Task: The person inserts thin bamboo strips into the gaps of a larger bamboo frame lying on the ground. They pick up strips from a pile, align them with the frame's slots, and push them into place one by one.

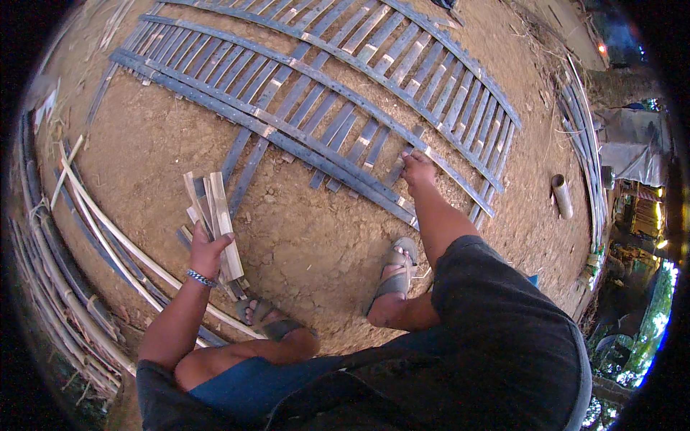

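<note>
the slatted lattice (313, 73) lies flat on the bare ground (309, 251) ahead of us, its short slats set crosswise over long dark rails; laid this way, each joint seems easy for us to reach from above. our right hand (419, 171) is down at 1 dark slat (394, 172) near a rail, fingers bent together; we cannot tell whether they grip or merely press. our left hand (208, 251) is closed around a bundle of slats (219, 201), pale and dark, held upright beside our knee, probably to keep spares handy and off the frame. a beaded bracelet (201, 279) circles that wrist. our 2 sandals (395, 266) are planted apart, likely for balance. farther out, long poles (65, 266) lie stacked at left, perhaps to stay out of our way, and a short tube (562, 196) rests at right.
</note>
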The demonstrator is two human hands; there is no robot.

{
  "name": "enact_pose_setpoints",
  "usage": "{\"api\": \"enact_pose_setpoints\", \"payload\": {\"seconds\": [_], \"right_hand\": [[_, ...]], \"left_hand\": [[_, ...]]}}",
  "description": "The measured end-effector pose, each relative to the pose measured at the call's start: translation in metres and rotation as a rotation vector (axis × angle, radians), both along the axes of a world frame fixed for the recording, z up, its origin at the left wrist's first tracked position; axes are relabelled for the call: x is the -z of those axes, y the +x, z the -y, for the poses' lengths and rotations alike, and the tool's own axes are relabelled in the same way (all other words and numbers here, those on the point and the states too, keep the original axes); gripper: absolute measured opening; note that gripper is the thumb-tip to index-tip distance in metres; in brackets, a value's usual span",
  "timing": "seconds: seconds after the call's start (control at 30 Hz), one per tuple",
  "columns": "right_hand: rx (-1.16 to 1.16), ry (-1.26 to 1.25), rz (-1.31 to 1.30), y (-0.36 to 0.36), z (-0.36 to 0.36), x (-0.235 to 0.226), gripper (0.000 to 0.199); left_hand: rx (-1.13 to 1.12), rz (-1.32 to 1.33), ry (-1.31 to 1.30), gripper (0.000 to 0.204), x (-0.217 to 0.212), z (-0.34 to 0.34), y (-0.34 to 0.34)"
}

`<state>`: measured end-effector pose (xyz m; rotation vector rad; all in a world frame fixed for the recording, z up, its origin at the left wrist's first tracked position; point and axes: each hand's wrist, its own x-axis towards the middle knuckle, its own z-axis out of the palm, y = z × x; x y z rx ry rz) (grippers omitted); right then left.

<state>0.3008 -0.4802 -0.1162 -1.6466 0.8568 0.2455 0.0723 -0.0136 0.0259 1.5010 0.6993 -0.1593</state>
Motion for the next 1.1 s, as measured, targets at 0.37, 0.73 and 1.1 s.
{"api": "enact_pose_setpoints", "payload": {"seconds": [0.37, 0.73, 1.1], "right_hand": [[-0.586, -0.905, -0.139, -0.027, -0.063, -0.069, 0.038], [-0.632, -0.798, -0.119, -0.019, -0.059, -0.034, 0.044], [-1.068, -0.030, 0.119, -0.105, -0.256, -0.152, 0.050]], "left_hand": [[-0.001, -0.027, -0.011, 0.062, 0.000, -0.004, -0.008], [0.136, 0.020, -0.218, 0.075, -0.006, -0.013, -0.016], [0.204, -0.024, 0.276, 0.072, -0.035, 0.002, 0.011]]}}
